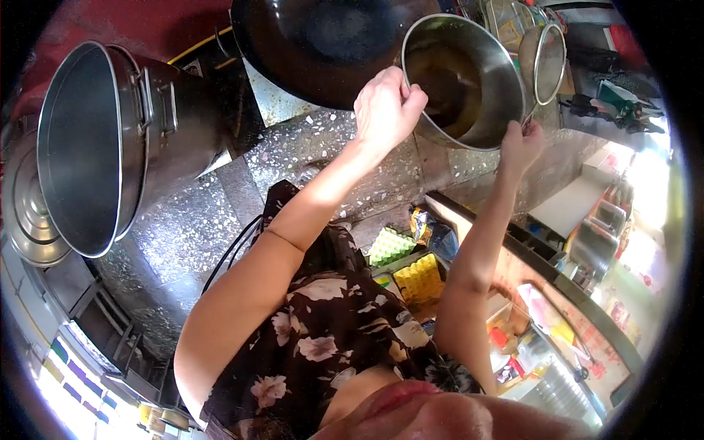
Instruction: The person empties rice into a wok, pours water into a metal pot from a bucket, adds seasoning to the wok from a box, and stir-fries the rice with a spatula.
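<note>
Face (440,419) closest. Steel pot (504,70) beyond, between my hands: left hand (389,110) grips rim, right hand (521,144) clamps opposite edge. Wok (323,44) left of pot, left hand nearer it.

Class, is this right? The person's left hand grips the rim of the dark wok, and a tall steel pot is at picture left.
No: the head view shows the left hand gripping the other steel pot by its rim, not the dark wok. The tall pot is at picture left.
</note>
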Available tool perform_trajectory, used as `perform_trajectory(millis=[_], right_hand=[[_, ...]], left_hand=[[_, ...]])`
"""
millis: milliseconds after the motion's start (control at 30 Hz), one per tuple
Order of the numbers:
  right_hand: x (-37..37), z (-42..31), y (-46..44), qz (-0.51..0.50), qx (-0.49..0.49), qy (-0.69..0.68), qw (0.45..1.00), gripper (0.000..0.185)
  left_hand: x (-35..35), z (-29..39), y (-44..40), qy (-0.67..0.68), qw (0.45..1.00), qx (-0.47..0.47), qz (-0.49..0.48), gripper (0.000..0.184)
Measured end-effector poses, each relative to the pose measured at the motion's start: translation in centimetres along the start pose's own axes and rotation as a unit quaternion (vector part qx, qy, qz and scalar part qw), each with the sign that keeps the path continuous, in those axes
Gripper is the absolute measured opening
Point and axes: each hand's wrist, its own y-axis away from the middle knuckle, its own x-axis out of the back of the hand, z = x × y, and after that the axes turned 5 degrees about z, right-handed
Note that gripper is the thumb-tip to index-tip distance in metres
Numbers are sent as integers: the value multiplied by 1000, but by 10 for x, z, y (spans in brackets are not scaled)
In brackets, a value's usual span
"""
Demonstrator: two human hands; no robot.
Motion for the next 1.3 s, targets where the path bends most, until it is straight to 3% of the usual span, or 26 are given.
perform_trajectory(millis=[267, 400, 500, 567, 667, 733, 867, 900, 933, 967, 1000, 1067, 1100, 1133, 1200, 1267, 1300], right_hand=[[51, 72, 104, 77, -132, -64, 986, 21], [90, 129, 177, 150, -217, -96, 960, 28], [122, 175, 243, 183, -261, -12, 948, 31], [137, 220, 295, 215, -297, 37, 930, 31], [155, 284, 369, 226, -299, 147, 916, 31], [179, 295, 377, 245, -436, 44, 865, 32], [215, 403, 465, 298, -510, 138, 795, 37], [216, 437, 493, 289, -460, 240, 804, 42], [224, 463, 512, 311, -511, 172, 783, 43], [228, 484, 525, 352, -512, 162, 767, 43], [234, 510, 540, 391, -514, 148, 749, 43], [240, 569, 576, 432, -463, 239, 736, 41], [249, 583, 577, 458, -497, 220, 703, 40], [251, 617, 602, 467, -432, 278, 720, 35], [270, 644, 596, 429, -522, 346, 651, 30], [281, 675, 592, 532, -476, 301, 633, 26], [287, 687, 588, 537, -488, 318, 610, 26]], left_hand=[[-4, 14, 58, -98, 974, -176, -107, 25], [-23, 7, 115, -156, 945, -142, -249, 21], [-57, -22, 171, -182, 916, -206, -293, 21], [-86, -62, 212, -130, 897, -269, -327, 23], [-130, -108, 277, -139, 862, -206, -442, 25], [-161, -140, 309, -171, 834, -191, -488, 25], [-241, -200, 420, -155, 764, -243, -577, 24], [-264, -216, 444, -143, 753, -250, -592, 21], [-285, -225, 469, -142, 738, -240, -614, 20], [-306, -240, 492, -99, 735, -268, -615, 21], [-327, -246, 522, -141, 727, -263, -619, 21], [-372, -273, 569, -99, 690, -316, -644, 14], [-389, -272, 593, -76, 704, -305, -637, 12], [-413, -284, 613, -47, 678, -311, -664, 12], [-448, -289, 647, -72, 641, -322, -693, 14], [-482, -306, 682, -17, 634, -371, -678, 18], [-498, -309, 698, -29, 621, -381, -684, 19]])
